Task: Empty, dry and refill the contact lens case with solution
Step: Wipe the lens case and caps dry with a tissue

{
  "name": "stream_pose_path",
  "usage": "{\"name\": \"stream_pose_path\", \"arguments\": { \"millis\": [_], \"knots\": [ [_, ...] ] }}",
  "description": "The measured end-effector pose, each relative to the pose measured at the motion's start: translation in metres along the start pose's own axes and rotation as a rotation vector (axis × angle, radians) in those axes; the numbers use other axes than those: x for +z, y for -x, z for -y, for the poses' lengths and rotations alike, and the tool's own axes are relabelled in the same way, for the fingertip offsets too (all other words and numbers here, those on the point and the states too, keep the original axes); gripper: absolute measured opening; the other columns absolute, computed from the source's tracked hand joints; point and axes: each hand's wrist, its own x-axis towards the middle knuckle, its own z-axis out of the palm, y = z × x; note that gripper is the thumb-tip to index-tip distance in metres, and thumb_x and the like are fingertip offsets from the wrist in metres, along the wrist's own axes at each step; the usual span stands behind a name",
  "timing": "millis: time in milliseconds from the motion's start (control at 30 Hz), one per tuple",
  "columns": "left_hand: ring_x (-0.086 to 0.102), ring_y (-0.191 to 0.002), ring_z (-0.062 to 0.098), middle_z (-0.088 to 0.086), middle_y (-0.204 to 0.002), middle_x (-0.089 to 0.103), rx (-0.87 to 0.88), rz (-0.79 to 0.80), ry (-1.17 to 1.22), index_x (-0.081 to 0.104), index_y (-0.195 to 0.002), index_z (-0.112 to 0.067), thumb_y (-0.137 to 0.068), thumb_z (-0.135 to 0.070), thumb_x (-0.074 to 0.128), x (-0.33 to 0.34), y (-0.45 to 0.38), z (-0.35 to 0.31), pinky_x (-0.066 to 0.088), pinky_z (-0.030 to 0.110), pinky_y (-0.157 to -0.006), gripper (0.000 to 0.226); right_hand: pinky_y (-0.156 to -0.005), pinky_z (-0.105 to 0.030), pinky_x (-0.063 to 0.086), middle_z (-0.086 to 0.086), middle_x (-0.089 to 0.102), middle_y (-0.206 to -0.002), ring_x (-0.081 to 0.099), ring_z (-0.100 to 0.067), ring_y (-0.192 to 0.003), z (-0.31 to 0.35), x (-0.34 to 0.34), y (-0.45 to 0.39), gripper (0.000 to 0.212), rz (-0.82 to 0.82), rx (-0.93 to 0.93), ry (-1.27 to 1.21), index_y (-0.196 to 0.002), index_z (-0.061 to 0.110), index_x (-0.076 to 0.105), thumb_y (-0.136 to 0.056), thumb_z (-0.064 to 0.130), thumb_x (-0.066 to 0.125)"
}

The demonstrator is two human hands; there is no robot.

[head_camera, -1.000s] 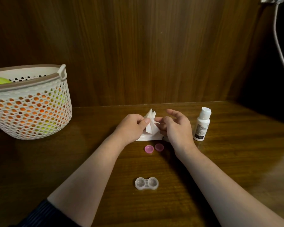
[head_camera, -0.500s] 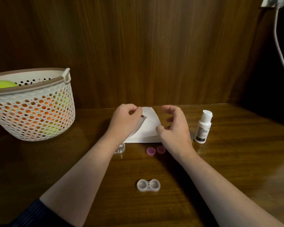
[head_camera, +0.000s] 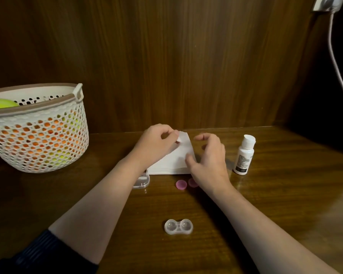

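Dark wood panelling rises behind a brown wooden counter, glossy under the light. My left hand is at the back of the counter, thumb and fingertips pinching the top corner of a white tissue and lifting it off the stack beneath. My right hand sits just beside it, thumb pressing down on the tissue's right edge while the other fingers arch loosely above, gripping nothing. Nearer to me, well apart from both hands, the clear contact lens case lies flat and uncapped, both wells facing up. Its two pink caps rest side by side just in front of the tissues, the right one partly hidden by my wrist. A small clear plastic box peeks out from under my left forearm. To the right of my right hand the white solution bottle stands upright, cap on. Over on the left sits a white perforated basket, orange and green shapes showing through its holes.
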Motion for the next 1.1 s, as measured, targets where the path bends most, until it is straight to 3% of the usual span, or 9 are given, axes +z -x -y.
{"name": "stream_pose_path", "arguments": {
  "millis": [100, 233, 400, 533, 600, 667, 767, 867, 1100],
  "knots": [
    [0.055, -0.124, 0.016, -0.012, -0.122, 0.063, 0.035, 0.043, -0.181, 0.072, -0.08, -0.031, -0.106, -0.042, 0.058, -0.006, -0.004, -0.003, 0.047, 0.051, -0.108, 0.031, -0.11, -0.034, 0.045, 0.013, 0.053, -0.14, 0.044, -0.012, -0.135, 0.005, -0.004, -0.005, 0.054, -0.048, -0.117, -0.009, -0.116, 0.041, 0.047, -0.086, 0.014, 0.083],
    [0.041, -0.133, 0.02, -0.014, -0.132, 0.056, 0.038, 0.141, -0.308, 0.072, -0.08, -0.03, -0.105, -0.049, 0.059, -0.012, -0.005, -0.009, 0.034, 0.057, -0.117, 0.035, -0.117, -0.04, 0.036, 0.013, 0.05, -0.154, 0.037, -0.018, -0.144, 0.017, -0.008, -0.028, 0.083, 0.162, -0.141, 0.055, -0.147, 0.044, 0.043, -0.082, 0.017, 0.088],
    [0.037, -0.131, 0.017, -0.013, -0.133, 0.053, 0.025, 0.143, -0.372, 0.07, -0.086, -0.034, -0.107, -0.054, 0.052, -0.015, 0.0, -0.013, 0.029, 0.054, -0.115, 0.034, -0.103, -0.038, 0.03, 0.015, 0.064, -0.141, 0.043, -0.023, -0.133, 0.014, 0.001, -0.058, 0.03, 0.289, -0.259, 0.262, -0.122, 0.042, 0.069, -0.095, 0.033, 0.077],
    [0.043, -0.122, 0.016, -0.009, -0.129, 0.053, 0.102, -0.163, -0.4, 0.064, -0.11, -0.033, -0.11, -0.054, 0.037, -0.018, 0.005, -0.005, 0.041, 0.042, -0.106, 0.033, -0.087, -0.035, 0.056, 0.016, 0.076, -0.111, 0.064, -0.014, -0.108, 0.006, 0.009, -0.066, 0.014, 0.156, -0.122, 0.112, -0.098, 0.03, 0.078, -0.097, 0.044, 0.076],
    [0.047, -0.112, 0.014, -0.007, -0.118, 0.054, 0.217, -0.409, -0.353, 0.061, -0.108, -0.027, -0.11, -0.045, 0.04, -0.018, 0.011, 0.0, 0.045, 0.035, -0.096, 0.027, -0.066, -0.025, 0.055, 0.018, 0.074, -0.093, 0.069, -0.01, -0.092, 0.007, 0.011, -0.069, 0.018, 0.101, 0.068, -0.087, -0.086, 0.03, 0.077, -0.095, 0.045, 0.076],
    [0.05, -0.102, 0.013, -0.008, -0.107, 0.055, 0.323, -0.49, -0.334, 0.059, -0.099, -0.024, -0.108, -0.039, 0.046, -0.016, 0.017, 0.005, 0.045, 0.03, -0.087, 0.022, -0.062, -0.025, 0.049, 0.011, 0.074, -0.088, 0.066, -0.013, -0.09, 0.008, 0.015, -0.071, 0.023, 0.083, 0.221, -0.239, -0.081, 0.023, 0.079, -0.093, 0.043, 0.075],
    [0.053, -0.096, 0.009, -0.012, -0.102, 0.057, 0.342, -0.299, -0.356, 0.059, -0.096, -0.025, -0.107, -0.037, 0.054, -0.008, 0.021, 0.016, 0.051, 0.032, -0.086, 0.017, -0.063, -0.027, 0.046, 0.005, 0.071, -0.095, 0.061, -0.015, -0.093, 0.008, 0.018, -0.071, 0.026, 0.109, 0.324, -0.289, -0.084, 0.018, 0.08, -0.096, 0.04, 0.073],
    [0.049, -0.119, 0.008, -0.015, -0.126, 0.058, 0.227, -0.12, -0.498, 0.061, -0.12, -0.033, -0.105, -0.045, 0.06, 0.001, 0.016, 0.026, 0.043, 0.036, -0.108, 0.019, -0.062, -0.027, 0.049, 0.003, 0.072, -0.09, 0.064, -0.013, -0.087, 0.004, 0.019, -0.07, 0.024, 0.113, 0.369, -0.351, -0.086, 0.018, 0.078, -0.1, 0.036, 0.072],
    [0.04, -0.135, 0.012, -0.017, -0.142, 0.059, 0.197, -0.08, -0.545, 0.052, -0.143, -0.037, -0.103, -0.048, 0.063, 0.013, -0.003, 0.031, 0.032, 0.04, -0.116, 0.042, -0.061, -0.028, 0.048, 0.002, 0.073, -0.095, 0.065, -0.015, -0.087, -0.005, 0.022, -0.069, 0.022, 0.101, 0.433, -0.421, -0.091, 0.021, 0.075, -0.106, 0.037, 0.068]
  ]
}}
